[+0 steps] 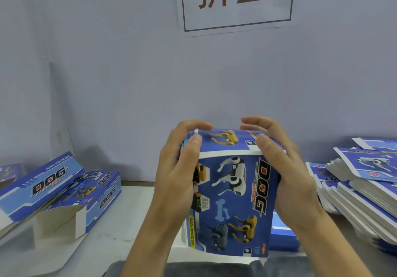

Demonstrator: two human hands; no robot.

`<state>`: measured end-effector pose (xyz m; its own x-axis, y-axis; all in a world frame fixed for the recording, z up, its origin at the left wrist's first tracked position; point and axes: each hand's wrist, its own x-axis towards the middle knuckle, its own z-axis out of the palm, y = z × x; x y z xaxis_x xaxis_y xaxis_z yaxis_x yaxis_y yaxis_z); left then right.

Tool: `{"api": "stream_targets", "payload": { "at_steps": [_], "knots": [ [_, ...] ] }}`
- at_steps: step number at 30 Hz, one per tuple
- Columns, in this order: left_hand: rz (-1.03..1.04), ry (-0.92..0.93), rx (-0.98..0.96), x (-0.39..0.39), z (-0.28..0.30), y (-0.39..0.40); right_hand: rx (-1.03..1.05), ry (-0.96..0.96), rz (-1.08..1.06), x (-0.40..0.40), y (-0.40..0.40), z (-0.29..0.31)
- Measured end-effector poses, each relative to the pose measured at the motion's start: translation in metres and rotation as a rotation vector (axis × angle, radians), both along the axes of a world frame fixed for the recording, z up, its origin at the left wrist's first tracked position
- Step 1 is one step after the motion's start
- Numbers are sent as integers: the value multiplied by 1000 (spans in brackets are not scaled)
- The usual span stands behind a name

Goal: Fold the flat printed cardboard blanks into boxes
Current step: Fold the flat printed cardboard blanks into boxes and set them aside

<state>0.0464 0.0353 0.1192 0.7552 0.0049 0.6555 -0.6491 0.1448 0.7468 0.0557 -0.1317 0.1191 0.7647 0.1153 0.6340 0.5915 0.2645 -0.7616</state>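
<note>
Currently, box (pixel 232 193) is held upright at frame centre, above near edge of table (pixel 137 212), between both hands. Blue print faces camera: white, yellow and grey robot dogs, a bone, "DOG" lettering running vertically.

Left hand (pixel 180 175): wrapped round box's left side. Thumb lies on front near top-left corner; fingers curl over top edge. Grip = clamped on box.

Right hand (pixel 285 173): wrapped round box's right side. Thumb presses on white fold line at top-right corner; fingers arch over top flap (pixel 223 140). Grip = clamped on box.

Top flap is folded back from front panel, showing a yellow dog print. Cannot tell whether it is fully tucked.

Surroundings:
- Left of table: two folded boxes (pixel 71 188) lying on their sides, one leaning on the other; nearer one has an end flap open, plain grey-white inside showing.
- Right of table: stack of flat blanks (pixel 365 182), fanned and uneven, printed side up.
- Just behind box, right of it: one more blue blank (pixel 283 238), partly hidden.
- Wall behind: paper sign (pixel 236 1) w/ two large brown characters in a dark frame.
</note>
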Motion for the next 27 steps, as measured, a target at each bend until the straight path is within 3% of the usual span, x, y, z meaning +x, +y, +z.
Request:
{"api": "stream_targets", "payload": {
  "at_steps": [7,16,24,27],
  "knots": [
    [-1,32,113,-4,6,11,-32,1,22,0,-6,1],
    [132,-118,151,-2,2,14,15,-22,-118,-2,6,2],
    [106,-59,-79,2,1,2,3,13,-99,-7,11,6],
    [153,-88,-68,1,4,-1,-15,18,-133,-7,10,9]
  ]
}}
